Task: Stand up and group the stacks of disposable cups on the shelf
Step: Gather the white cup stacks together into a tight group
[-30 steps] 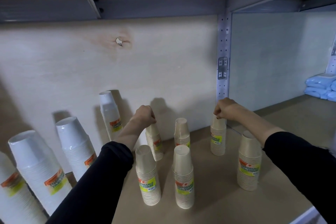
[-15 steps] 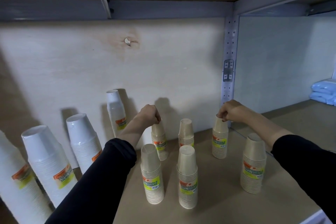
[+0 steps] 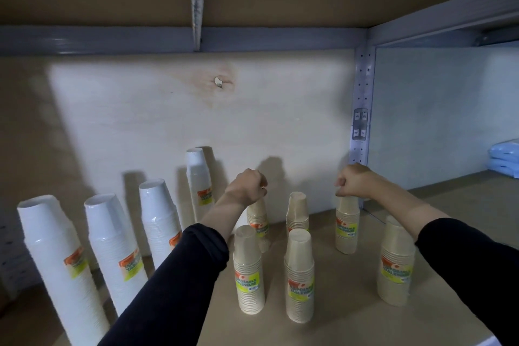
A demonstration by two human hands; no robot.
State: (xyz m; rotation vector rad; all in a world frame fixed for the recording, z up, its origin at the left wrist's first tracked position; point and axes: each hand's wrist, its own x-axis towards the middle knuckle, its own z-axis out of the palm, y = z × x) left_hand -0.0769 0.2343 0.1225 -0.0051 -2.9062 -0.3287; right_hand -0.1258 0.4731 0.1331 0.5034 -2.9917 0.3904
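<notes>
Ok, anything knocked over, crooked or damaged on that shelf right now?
Nothing has toppled. All six beige stacks stand upright but scattered apart, with the right-front one off alone. The white stacks stand in a row. The back panel has a small hole.

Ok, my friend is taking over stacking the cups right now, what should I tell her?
Left hand: closed on top of the back-left tan stack.
Right hand: closed on top of the back-right tan stack.
Cups: six tan stacks stand upright on the shelf board, loosely spread. The other four: back-middle, front-left, front-middle, far-right. Four white stacks stand upright in a row on the left.
Done: every stack in view is standing.
Left: probably slide the tan stacks closer together, especially the far-right one.
</notes>
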